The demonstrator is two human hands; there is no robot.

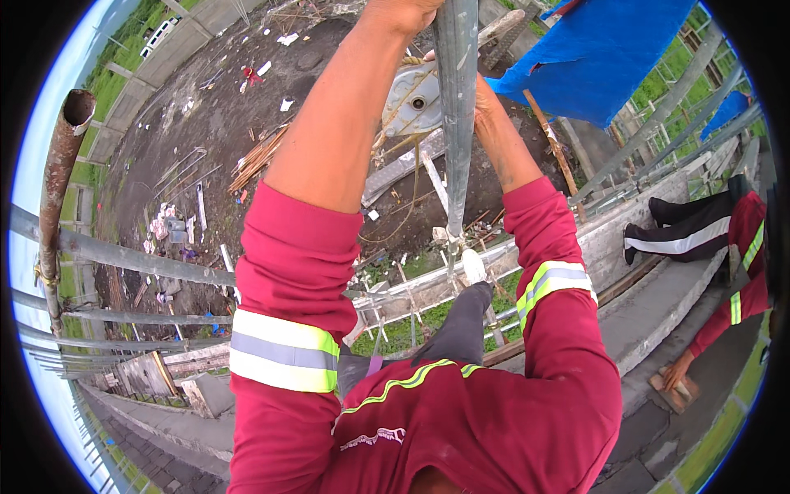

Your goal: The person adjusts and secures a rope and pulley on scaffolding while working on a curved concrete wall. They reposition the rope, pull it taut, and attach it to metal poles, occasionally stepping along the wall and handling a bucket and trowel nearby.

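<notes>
Arms (pixel 317 132) outstretched; left hand (pixel 405 11) at pole (pixel 457 123), right hand (pixel 485 100) partly behind; cannot tell grips.

The left one of two fisheye cameras worn side by side on the person's head looks steeply down, with the chest (pixel 485 412) close below the lens at the lower edge. It faces forward along the left forearm (pixel 329 128) and right forearm (pixel 505 148), both near and reaching toward the top, where a grey metal pole (pixel 457 107) is also quite near. The dark ground (pixel 210 107) lies well beyond and below. The wide view bends edges toward its round rim, catching pale sky (pixel 39 156) at far left and a co-worker's sleeve (pixel 717 333) at far right
</notes>
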